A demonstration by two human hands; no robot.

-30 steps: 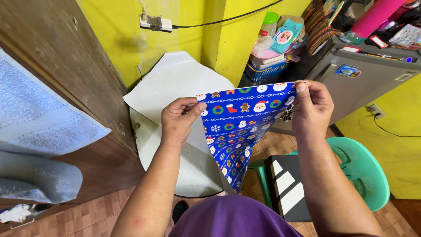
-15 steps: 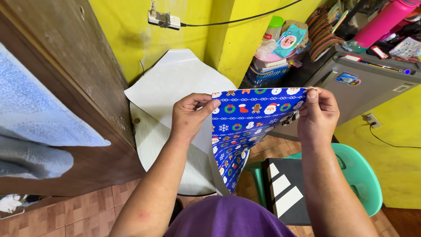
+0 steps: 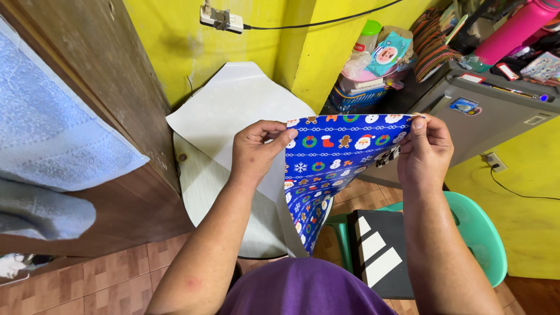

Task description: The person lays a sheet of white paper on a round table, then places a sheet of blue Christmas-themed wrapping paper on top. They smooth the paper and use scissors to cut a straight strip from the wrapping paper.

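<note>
Blue wrapping paper sheet point(image 3: 332, 169), one, printed with snowmen, wreaths and stockings, hung in air before purple shirt point(image 3: 303, 289), top edge stretched between two hands. Left hand point(image 3: 254, 151) pinched left top corner, fingers closed on paper. Right hand point(image 3: 424, 149) pinched right top corner likewise. White backing side point(image 3: 233, 111) spread behind over round white table point(image 3: 201, 186). One green plastic chair point(image 3: 481, 233) stood right, one grey fridge point(image 3: 496, 111) beyond.
</note>
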